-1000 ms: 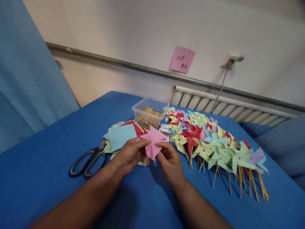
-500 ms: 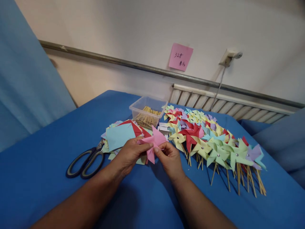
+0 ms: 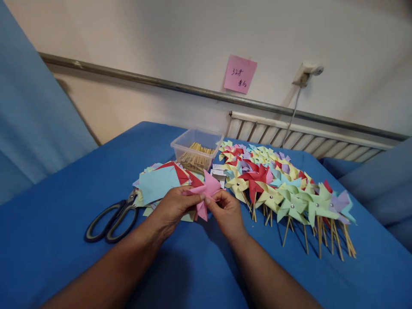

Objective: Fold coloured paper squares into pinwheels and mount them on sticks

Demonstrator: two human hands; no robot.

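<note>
A pink paper pinwheel (image 3: 210,185) is held up between both hands, its points folded in toward the middle. My left hand (image 3: 176,206) pinches it from the left, thumb near the centre. From the right, my right hand (image 3: 228,211) grips it, its thumb pressed at the centre too. Whether a pin or stick is at the centre, I cannot tell. Behind my left hand lies a pile of coloured paper sheets (image 3: 158,184), a light blue one on top. Scissors (image 3: 112,219) lie left of the pile, their blades partly under the paper.
Behind the pile stands a clear plastic box (image 3: 180,149) of thin wooden sticks (image 3: 197,154). A small white box (image 3: 219,172) sits beside it. Many pinwheels on sticks (image 3: 292,206) cover the right side of the blue table (image 3: 64,257). A radiator (image 3: 257,133) runs along the wall.
The view has shifted slightly, so the surroundings sit a little further left. Both hands stay on the pink pinwheel, with only slight movement of the fingers at its centre.
</note>
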